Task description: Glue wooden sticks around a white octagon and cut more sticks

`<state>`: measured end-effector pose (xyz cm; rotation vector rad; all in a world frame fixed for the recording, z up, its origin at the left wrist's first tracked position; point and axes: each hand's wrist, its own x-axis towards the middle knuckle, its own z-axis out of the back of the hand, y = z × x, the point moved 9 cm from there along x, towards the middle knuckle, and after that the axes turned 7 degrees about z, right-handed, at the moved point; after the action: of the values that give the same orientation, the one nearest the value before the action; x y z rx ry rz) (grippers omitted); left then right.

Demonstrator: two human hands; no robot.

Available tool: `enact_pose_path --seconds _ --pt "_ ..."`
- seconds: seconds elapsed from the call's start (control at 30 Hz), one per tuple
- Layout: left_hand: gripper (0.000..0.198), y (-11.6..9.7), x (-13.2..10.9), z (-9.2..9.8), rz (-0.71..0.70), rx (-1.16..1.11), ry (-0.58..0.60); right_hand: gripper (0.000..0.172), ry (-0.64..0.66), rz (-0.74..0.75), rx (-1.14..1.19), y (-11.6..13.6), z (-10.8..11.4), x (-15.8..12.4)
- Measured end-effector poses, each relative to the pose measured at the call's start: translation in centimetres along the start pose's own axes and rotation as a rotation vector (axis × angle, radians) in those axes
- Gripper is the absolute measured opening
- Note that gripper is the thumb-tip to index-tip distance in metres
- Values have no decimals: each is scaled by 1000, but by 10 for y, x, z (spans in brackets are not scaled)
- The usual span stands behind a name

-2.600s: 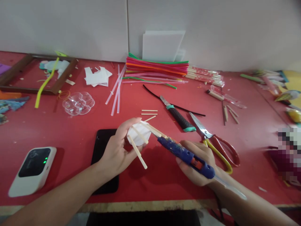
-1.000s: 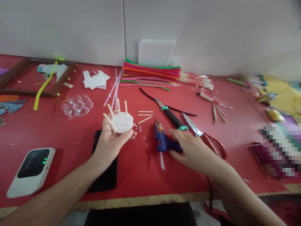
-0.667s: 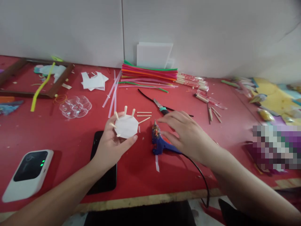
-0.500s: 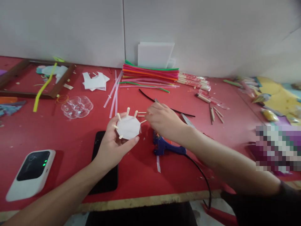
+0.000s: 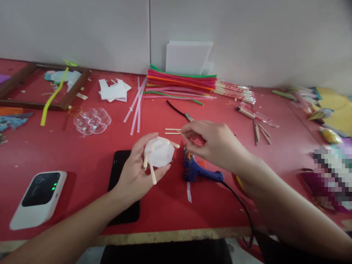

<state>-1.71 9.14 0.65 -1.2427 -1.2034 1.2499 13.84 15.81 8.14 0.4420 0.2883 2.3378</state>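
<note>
My left hand (image 5: 140,163) grips a white octagonal card piece (image 5: 160,153) by its edges. Several short pale wooden sticks (image 5: 153,173) stand out from the card's rim, at differing angles. To the right, my right hand (image 5: 210,141) is closed in a pinch on what looks like a thin wooden stick (image 5: 180,133), apart from the card. Two more loose sticks (image 5: 172,133) lie on the table just beyond, partly behind the fingertips. A blue glue gun (image 5: 202,172) rests below my right hand, its nozzle end toward the fingers.
A black phone (image 5: 123,205) lies under my left forearm, beside a white device with green lights (image 5: 38,200). Behind are a clear flower-shaped palette (image 5: 92,121), pink strips (image 5: 134,110), colourful pipe cleaners (image 5: 181,82) and card scraps (image 5: 114,91). The glue gun's cord (image 5: 244,205) hangs over the table edge.
The white card piece has been turned in my left hand, so its sticks point other ways. My right hand has drawn slightly right, away from the card. The view has shifted a little.
</note>
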Motion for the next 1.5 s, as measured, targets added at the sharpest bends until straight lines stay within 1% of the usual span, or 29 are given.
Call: enact_pose_path --seconds 0.07,0.13,0.23,0.33,0.43,0.53,0.63,0.73,0.87,0.97,1.13,1.2,1.5 --pt "67 0 -2 -2 -20 49 13 39 -240 -69 145 -3 17 -27" --pt "66 1 -4 -6 -17 83 45 45 -403 -121 303 -8 20 -52" --pt "67 6 -4 -11 23 86 94 41 -562 -127 487 -9 12 -74" --pt "68 4 -4 -12 0 141 98 37 -643 -68 568 -2 4 -83" --pt "64 2 -5 -13 -51 231 118 40 -649 15 552 9 -1 -86" --pt "68 1 -8 -14 -112 282 137 43 -624 54 478 15 -2 -86" --pt "68 -4 -11 -17 -191 389 161 43 -587 103 445 21 -2 -82" --pt "65 -8 -11 -19 -221 455 172 46 -566 153 430 26 -1 -78" --pt "62 -8 -9 -20 -219 461 175 46 -578 187 374 30 2 -77" --pt "64 -5 -8 -20 -207 460 174 41 -565 166 304 31 3 -76" --pt "65 -4 -9 -21 -169 475 195 29 -627 222 158 39 11 -75" --pt "64 -6 -10 -21 -175 472 196 27 -616 216 125 41 10 -74" --pt "70 0 -10 -21 -209 440 211 30 -585 219 163 41 7 -75"
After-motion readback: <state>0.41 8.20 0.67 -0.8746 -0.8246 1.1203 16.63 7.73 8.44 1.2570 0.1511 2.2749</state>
